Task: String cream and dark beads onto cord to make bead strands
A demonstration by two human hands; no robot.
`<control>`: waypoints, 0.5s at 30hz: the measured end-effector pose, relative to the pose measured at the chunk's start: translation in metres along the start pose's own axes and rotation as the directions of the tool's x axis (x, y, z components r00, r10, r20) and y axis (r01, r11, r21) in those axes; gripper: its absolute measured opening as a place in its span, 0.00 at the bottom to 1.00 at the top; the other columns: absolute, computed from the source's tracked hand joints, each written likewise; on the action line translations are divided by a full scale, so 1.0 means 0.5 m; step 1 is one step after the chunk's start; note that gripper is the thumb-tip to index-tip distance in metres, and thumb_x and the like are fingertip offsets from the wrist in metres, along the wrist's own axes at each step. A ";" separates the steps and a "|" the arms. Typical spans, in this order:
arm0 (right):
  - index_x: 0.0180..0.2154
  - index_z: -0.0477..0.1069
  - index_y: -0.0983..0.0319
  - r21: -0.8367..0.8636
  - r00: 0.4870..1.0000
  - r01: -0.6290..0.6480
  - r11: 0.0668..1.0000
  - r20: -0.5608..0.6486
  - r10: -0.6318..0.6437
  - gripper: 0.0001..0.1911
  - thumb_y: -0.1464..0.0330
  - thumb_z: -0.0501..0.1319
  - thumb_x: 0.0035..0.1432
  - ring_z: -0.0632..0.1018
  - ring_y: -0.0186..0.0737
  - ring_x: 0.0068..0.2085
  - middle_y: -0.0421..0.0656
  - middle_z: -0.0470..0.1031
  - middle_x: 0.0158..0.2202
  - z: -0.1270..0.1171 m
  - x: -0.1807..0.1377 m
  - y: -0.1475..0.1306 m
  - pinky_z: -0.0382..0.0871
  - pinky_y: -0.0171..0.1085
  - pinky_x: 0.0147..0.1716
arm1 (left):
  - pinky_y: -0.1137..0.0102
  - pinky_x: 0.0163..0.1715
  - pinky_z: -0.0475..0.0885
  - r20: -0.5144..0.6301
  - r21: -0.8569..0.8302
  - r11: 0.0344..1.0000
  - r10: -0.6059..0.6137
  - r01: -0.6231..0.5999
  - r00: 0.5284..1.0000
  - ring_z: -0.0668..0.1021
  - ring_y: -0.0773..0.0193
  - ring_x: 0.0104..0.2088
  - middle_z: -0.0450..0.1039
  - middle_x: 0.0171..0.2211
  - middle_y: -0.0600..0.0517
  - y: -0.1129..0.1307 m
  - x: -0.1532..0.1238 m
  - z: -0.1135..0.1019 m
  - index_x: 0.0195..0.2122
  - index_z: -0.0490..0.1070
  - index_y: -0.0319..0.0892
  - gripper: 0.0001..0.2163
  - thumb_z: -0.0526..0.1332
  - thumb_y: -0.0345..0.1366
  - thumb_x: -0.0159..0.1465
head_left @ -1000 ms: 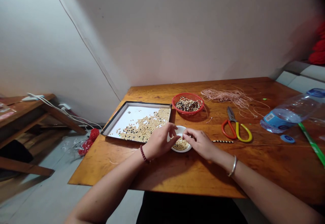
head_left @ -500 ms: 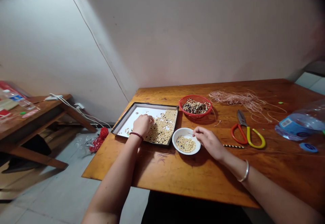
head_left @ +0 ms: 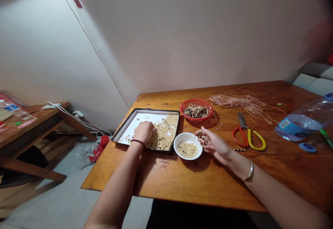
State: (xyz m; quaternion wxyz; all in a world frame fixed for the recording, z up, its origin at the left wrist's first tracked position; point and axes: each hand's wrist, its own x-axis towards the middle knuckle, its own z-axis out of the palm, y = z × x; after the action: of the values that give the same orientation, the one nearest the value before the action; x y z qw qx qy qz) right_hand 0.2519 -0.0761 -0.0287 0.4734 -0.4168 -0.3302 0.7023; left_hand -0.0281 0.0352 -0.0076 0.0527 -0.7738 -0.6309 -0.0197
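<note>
My left hand (head_left: 144, 132), with a dark red bead bracelet at the wrist, rests over the beads in a shallow black-edged tray (head_left: 130, 123). Its fingers curl down and look closed; whatever they pinch is hidden. Cream beads with some dark ones (head_left: 163, 135) fill the tray's right part. My right hand (head_left: 213, 144) is just right of a white bowl (head_left: 187, 157) holding cream beads. Closed thumb and finger grip a thin needle, with a few small beads by the fingers. A strung length of black and cream beads (head_left: 239, 149) lies behind the wrist.
Behind the bowl stands a red basket (head_left: 196, 119) of strung beads. Pink cord (head_left: 234, 101) lies in a tangle at the back. Scissors (head_left: 242, 121) with red and yellow handles, a plastic bottle (head_left: 299, 126) and a blue cap (head_left: 307, 147) are to the right.
My right hand has turned and lifted slightly off the bowl's rim, showing more of its palm side, with beads now visible at the fingers. My left hand stays over the tray. The view has shifted slightly.
</note>
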 end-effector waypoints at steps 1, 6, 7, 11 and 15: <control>0.35 0.65 0.62 0.005 1.000 0.000 1.000 -0.003 0.000 0.21 0.50 0.57 0.54 0.47 0.22 0.16 0.31 0.56 0.21 0.001 0.000 -0.001 0.36 0.28 0.17 | 0.67 0.37 0.68 0.000 0.007 1.000 -0.010 0.010 1.000 0.74 0.54 0.42 0.75 0.37 0.45 -0.002 0.000 0.000 0.34 0.75 0.43 0.11 0.53 0.36 0.62; 0.33 0.64 0.62 -0.067 0.998 0.054 0.996 -0.020 -0.055 0.18 0.55 0.62 0.52 0.49 0.23 0.18 0.31 0.54 0.21 0.006 -0.008 -0.001 0.37 0.28 0.17 | 0.66 0.38 0.68 -0.008 0.029 0.998 -0.061 0.061 0.998 0.74 0.53 0.42 0.76 0.38 0.44 -0.018 0.000 -0.007 0.35 0.75 0.43 0.12 0.52 0.34 0.62; 0.32 0.63 0.62 -0.088 0.998 0.058 0.994 -0.014 -0.060 0.17 0.56 0.63 0.51 0.50 0.23 0.18 0.31 0.53 0.21 0.007 -0.009 -0.001 0.38 0.28 0.17 | 0.66 0.38 0.68 -0.007 0.030 0.997 -0.066 0.066 0.998 0.74 0.53 0.42 0.76 0.38 0.45 -0.021 0.000 -0.009 0.35 0.75 0.44 0.11 0.52 0.34 0.62; 0.32 0.62 0.61 -0.128 0.999 0.052 0.990 0.000 -0.053 0.15 0.59 0.64 0.51 0.48 0.24 0.18 0.30 0.50 0.19 0.009 -0.012 -0.002 0.38 0.29 0.17 | 0.67 0.37 0.68 0.007 0.021 0.997 -0.071 0.070 0.997 0.75 0.54 0.41 0.76 0.37 0.46 -0.027 0.002 -0.012 0.34 0.76 0.45 0.10 0.54 0.33 0.60; 0.31 0.61 0.61 -0.117 0.998 0.055 0.992 -0.009 -0.056 0.15 0.59 0.63 0.51 0.49 0.24 0.19 0.30 0.50 0.20 0.010 -0.012 -0.004 0.37 0.29 0.17 | 0.69 0.36 0.68 0.026 -0.010 0.998 -0.056 0.057 0.998 0.76 0.56 0.40 0.77 0.36 0.47 -0.021 0.003 -0.008 0.35 0.76 0.46 0.11 0.54 0.37 0.61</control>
State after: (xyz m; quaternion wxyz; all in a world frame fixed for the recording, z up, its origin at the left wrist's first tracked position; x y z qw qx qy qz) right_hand 0.2497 -0.0816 -0.0233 0.4694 -0.4387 -0.3792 0.6659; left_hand -0.0376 0.0385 -0.0028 0.0398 -0.7562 -0.6530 -0.0145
